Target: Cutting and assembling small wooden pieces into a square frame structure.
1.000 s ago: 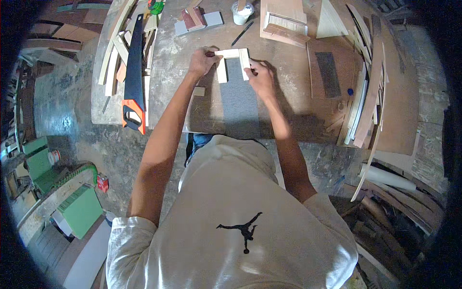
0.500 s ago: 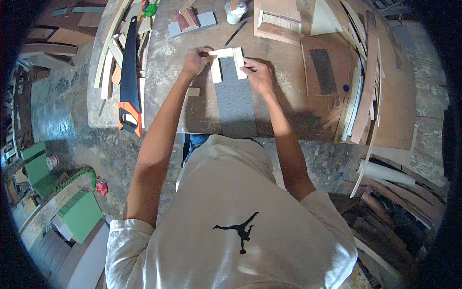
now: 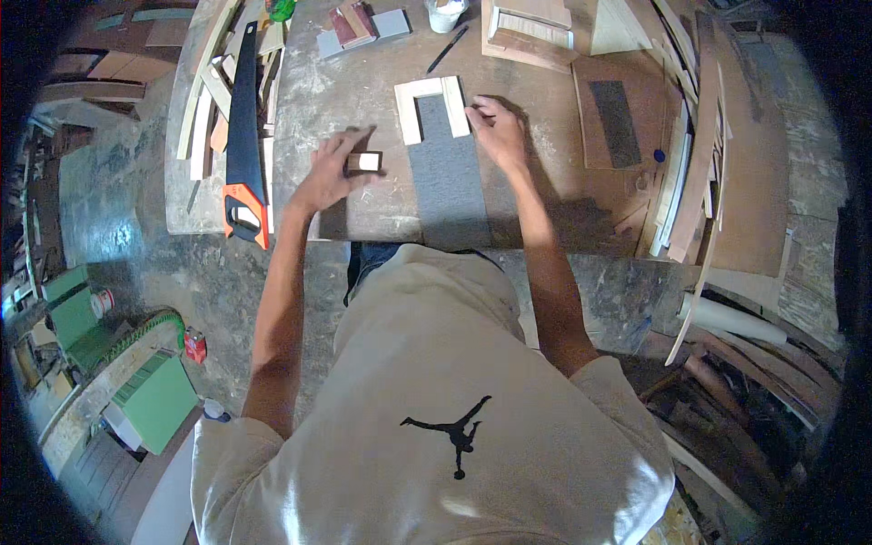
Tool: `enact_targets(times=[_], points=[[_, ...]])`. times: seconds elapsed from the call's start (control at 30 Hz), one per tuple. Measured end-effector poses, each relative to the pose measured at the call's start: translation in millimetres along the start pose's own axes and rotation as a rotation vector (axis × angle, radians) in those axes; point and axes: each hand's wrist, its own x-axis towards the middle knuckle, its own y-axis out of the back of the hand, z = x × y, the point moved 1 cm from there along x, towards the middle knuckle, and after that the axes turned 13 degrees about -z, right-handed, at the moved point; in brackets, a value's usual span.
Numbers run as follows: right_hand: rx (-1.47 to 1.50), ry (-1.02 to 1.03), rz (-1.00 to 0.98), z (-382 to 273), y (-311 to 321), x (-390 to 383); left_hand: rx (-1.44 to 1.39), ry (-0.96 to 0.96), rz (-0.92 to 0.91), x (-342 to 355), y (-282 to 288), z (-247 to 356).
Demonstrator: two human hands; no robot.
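Beside a small pale wood block (image 3: 368, 162) my left hand (image 3: 329, 177) hovers low over the table, its fingers spread around the block without closing on it. A U-shaped frame of three pale wood strips (image 3: 456, 118) lies on the far end of a grey strip of sandpaper (image 3: 445, 186), its open side toward me. My right hand (image 3: 500, 136) is at the frame's right side, fingers loosely bent and apart, holding nothing; whether a fingertip touches the wood I cannot tell.
On the left lie a handsaw (image 3: 243, 127) with an orange handle and several wood strips (image 3: 202, 136). Farther back are a grey block (image 3: 392, 23), a white cup (image 3: 445, 16), a black pen (image 3: 448, 50) and stacked boards (image 3: 531, 41). Another dark sandpaper strip (image 3: 616, 123) lies right.
My left hand has let go of the frame's left corner and moved left and nearer to the small block. My right hand has loosened from the frame's right side and shifted slightly right.
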Motion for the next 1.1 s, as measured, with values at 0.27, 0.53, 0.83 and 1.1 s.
enact_targets(times=[0.27,0.53,0.83,1.1], points=[[-0.012,-0.017,0.012,7.0,-11.7,-23.2,-0.167,-0.029,0.132,23.3,-14.0,39.7],[-0.044,0.05,0.097,-3.2,-15.6,-36.8,-0.021,0.032,0.096,78.5,-59.6,60.1],[-0.002,0.052,0.085,-4.2,-16.8,-38.2,0.149,-0.019,0.055,80.7,-72.6,51.2],[0.033,0.105,0.052,0.2,-22.9,-34.8,0.187,-0.032,0.071,76.3,-71.8,52.9]])
